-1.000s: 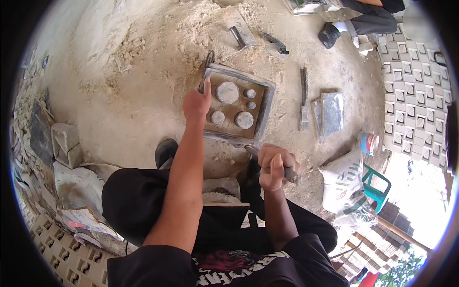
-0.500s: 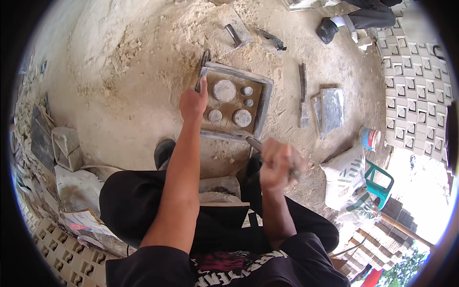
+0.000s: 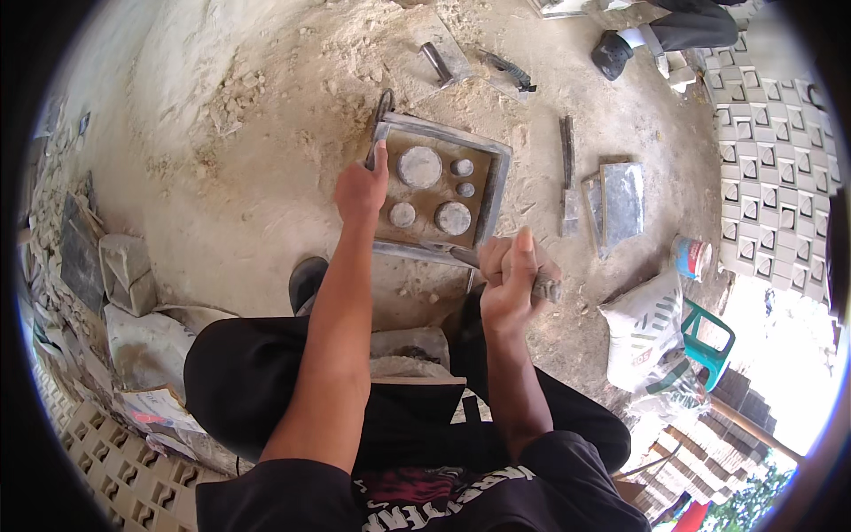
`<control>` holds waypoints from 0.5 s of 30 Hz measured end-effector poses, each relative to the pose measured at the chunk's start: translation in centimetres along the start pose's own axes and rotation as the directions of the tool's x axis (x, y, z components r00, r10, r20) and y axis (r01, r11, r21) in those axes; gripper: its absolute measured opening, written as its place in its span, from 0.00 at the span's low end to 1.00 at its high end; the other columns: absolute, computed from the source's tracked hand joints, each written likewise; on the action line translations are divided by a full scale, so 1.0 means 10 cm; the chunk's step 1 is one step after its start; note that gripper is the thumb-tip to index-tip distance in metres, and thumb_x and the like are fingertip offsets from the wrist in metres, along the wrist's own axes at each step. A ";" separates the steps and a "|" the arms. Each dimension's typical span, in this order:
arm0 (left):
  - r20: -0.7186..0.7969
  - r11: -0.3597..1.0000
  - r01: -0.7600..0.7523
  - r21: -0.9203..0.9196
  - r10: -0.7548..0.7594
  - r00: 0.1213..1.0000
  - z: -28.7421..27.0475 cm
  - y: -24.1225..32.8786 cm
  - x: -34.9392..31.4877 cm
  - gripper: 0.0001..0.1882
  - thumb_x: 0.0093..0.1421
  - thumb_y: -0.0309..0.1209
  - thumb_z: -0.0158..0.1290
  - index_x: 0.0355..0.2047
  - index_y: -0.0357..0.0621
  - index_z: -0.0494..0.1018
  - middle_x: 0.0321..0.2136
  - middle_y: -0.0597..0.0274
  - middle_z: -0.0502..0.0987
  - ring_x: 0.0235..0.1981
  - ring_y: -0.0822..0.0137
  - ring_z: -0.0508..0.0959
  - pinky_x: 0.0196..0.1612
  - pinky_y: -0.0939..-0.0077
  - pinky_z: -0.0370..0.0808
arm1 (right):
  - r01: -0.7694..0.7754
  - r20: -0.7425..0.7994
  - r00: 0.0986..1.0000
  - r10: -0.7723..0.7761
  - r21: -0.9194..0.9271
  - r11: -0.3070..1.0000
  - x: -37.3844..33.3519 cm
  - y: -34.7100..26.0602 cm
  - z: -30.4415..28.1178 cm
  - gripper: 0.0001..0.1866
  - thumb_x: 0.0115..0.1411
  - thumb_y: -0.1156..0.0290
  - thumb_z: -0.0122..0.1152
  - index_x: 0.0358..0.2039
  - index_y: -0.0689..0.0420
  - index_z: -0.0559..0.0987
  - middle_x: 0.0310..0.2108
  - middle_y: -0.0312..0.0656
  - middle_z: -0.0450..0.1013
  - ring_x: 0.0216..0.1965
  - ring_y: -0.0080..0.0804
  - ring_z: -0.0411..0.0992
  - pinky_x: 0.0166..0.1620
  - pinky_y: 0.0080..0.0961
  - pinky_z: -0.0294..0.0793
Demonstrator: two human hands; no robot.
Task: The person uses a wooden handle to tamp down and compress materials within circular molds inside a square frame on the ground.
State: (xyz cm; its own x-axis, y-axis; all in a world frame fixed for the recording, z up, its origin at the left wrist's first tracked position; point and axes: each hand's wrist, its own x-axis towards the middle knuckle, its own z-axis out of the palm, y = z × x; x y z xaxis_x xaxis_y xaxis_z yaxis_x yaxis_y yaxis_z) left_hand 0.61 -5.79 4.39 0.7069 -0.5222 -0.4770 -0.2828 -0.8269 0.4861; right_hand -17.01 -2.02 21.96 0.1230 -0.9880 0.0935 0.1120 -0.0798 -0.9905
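A square metal mould (image 3: 503, 191) lies on the dusty ground, filled with grey-brown material around several pale round discs, the biggest disc (image 3: 419, 167) at upper left. My left hand (image 3: 361, 191) is closed round the mould's left side by its loop handle (image 3: 384, 105), thumb lying along the rim. My right hand (image 3: 514, 277) is closed on the handle of a trowel-like metal tool (image 3: 464, 256). The tool's far end meets the mould's near rim; its blade shape is hard to make out. The handle's butt (image 3: 548, 288) sticks out past my fist.
Beyond the mould lie a flat plate with a short cylinder (image 3: 435, 64) and a brush-like tool (image 3: 509, 70). To the right are a long scraper (image 3: 567, 177), slabs (image 3: 621, 201), a tub (image 3: 692, 257), a sack (image 3: 643, 328) and a green stool (image 3: 708, 344). Another person's shoe (image 3: 611, 55) shows far right.
My right hand, blurred before, is now sharper and slightly nearer the mould, with its thumb raised higher. My left hand keeps its hold on the mould. The whole view has shifted slightly.
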 end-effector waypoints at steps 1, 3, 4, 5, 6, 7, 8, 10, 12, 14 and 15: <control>-0.011 1.000 -0.008 0.005 0.009 1.000 0.00 0.01 -0.01 0.44 0.58 0.67 0.34 0.31 0.33 0.79 0.31 0.39 0.79 0.37 0.44 0.79 0.41 0.53 0.75 | -0.003 -0.023 1.000 0.002 -0.012 1.000 0.02 0.04 0.01 0.24 0.68 0.70 0.44 0.11 0.59 0.61 0.10 0.32 0.59 0.13 0.16 0.53 0.18 0.22 0.49; -0.024 1.000 0.011 0.015 -0.011 1.000 -0.01 0.02 -0.02 0.44 0.58 0.67 0.35 0.31 0.33 0.80 0.31 0.39 0.79 0.37 0.43 0.79 0.41 0.53 0.75 | 0.021 0.011 1.000 -0.019 -0.268 0.963 0.03 0.12 0.16 0.26 0.68 0.69 0.42 0.11 0.55 0.56 0.09 0.30 0.53 0.11 0.17 0.48 0.17 0.23 0.46; -0.030 1.000 0.019 0.017 -0.019 0.999 -0.01 0.03 -0.02 0.44 0.58 0.67 0.35 0.31 0.34 0.80 0.31 0.39 0.79 0.37 0.43 0.79 0.41 0.53 0.75 | 0.038 0.030 0.999 -0.029 -0.392 0.919 0.06 0.15 0.22 0.26 0.69 0.69 0.41 0.11 0.52 0.54 0.08 0.30 0.50 0.10 0.18 0.46 0.17 0.23 0.45; -0.024 1.000 0.013 0.009 -0.013 1.000 0.00 0.05 -0.03 0.44 0.58 0.67 0.35 0.31 0.34 0.80 0.31 0.39 0.79 0.37 0.43 0.79 0.41 0.53 0.75 | 0.004 0.061 0.998 0.015 -0.298 0.955 0.13 0.16 0.19 0.26 0.69 0.68 0.41 0.10 0.53 0.56 0.08 0.29 0.52 0.11 0.17 0.46 0.17 0.24 0.44; -0.023 1.000 0.020 0.006 -0.020 1.000 -0.01 0.00 -0.03 0.44 0.58 0.67 0.35 0.31 0.34 0.80 0.30 0.40 0.79 0.37 0.43 0.79 0.41 0.53 0.75 | -0.032 0.041 0.998 0.042 -0.221 0.975 0.13 0.12 0.16 0.25 0.68 0.68 0.43 0.11 0.55 0.58 0.09 0.29 0.54 0.13 0.16 0.48 0.18 0.23 0.46; -0.028 1.000 0.023 -0.001 -0.023 0.999 -0.03 -0.01 -0.01 0.44 0.58 0.67 0.35 0.31 0.34 0.80 0.30 0.40 0.79 0.36 0.43 0.79 0.41 0.53 0.75 | -0.059 0.025 0.998 0.064 -0.139 0.989 0.17 0.02 0.14 0.24 0.68 0.69 0.45 0.12 0.57 0.61 0.11 0.29 0.56 0.15 0.14 0.50 0.18 0.22 0.47; -0.025 1.000 0.013 -0.010 -0.013 1.000 -0.04 0.00 0.02 0.44 0.58 0.67 0.35 0.31 0.32 0.79 0.31 0.38 0.79 0.37 0.43 0.79 0.42 0.53 0.75 | -0.086 0.012 0.996 0.087 -0.056 0.995 0.20 -0.02 0.14 0.23 0.67 0.70 0.47 0.13 0.60 0.63 0.12 0.29 0.58 0.17 0.13 0.52 0.19 0.21 0.48; 0.006 1.000 -0.016 -0.018 0.016 1.000 0.00 0.03 0.00 0.45 0.58 0.67 0.35 0.31 0.30 0.78 0.31 0.35 0.78 0.39 0.41 0.79 0.44 0.53 0.74 | -0.043 0.034 0.998 0.048 -0.140 0.989 0.14 0.09 0.13 0.24 0.68 0.69 0.47 0.13 0.58 0.62 0.12 0.28 0.57 0.16 0.13 0.52 0.19 0.21 0.47; 0.002 1.000 -0.010 -0.020 0.010 1.000 -0.01 0.02 -0.02 0.45 0.58 0.67 0.36 0.30 0.29 0.78 0.31 0.34 0.78 0.38 0.40 0.79 0.43 0.53 0.74 | 0.048 0.102 0.995 -0.010 -0.377 0.925 0.10 0.24 0.25 0.25 0.69 0.67 0.45 0.12 0.56 0.61 0.11 0.28 0.56 0.15 0.13 0.51 0.18 0.21 0.46; 0.033 1.000 0.028 -0.014 -0.027 0.999 -0.04 0.00 -0.01 0.45 0.58 0.66 0.36 0.30 0.29 0.78 0.31 0.34 0.78 0.38 0.40 0.78 0.43 0.53 0.74 | -0.024 0.126 0.990 0.058 -0.252 0.967 0.15 0.13 0.26 0.25 0.68 0.67 0.46 0.12 0.58 0.61 0.11 0.28 0.57 0.15 0.15 0.50 0.18 0.22 0.47; 0.017 1.000 0.024 -0.009 -0.024 1.000 -0.03 -0.01 0.01 0.45 0.58 0.67 0.36 0.30 0.30 0.79 0.30 0.35 0.78 0.38 0.41 0.79 0.43 0.53 0.75 | -0.064 0.095 0.992 0.081 -0.167 0.984 0.19 0.05 0.23 0.24 0.68 0.68 0.48 0.13 0.59 0.62 0.11 0.28 0.57 0.16 0.15 0.50 0.18 0.22 0.47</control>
State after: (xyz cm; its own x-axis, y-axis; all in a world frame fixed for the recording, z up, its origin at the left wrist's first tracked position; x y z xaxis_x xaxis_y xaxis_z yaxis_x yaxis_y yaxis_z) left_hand 0.90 -5.68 4.49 0.7021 -0.5057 -0.5013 -0.2598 -0.8374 0.4808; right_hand -14.46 -3.63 21.86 0.2251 -0.9741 0.0220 -0.0629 -0.0370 -0.9973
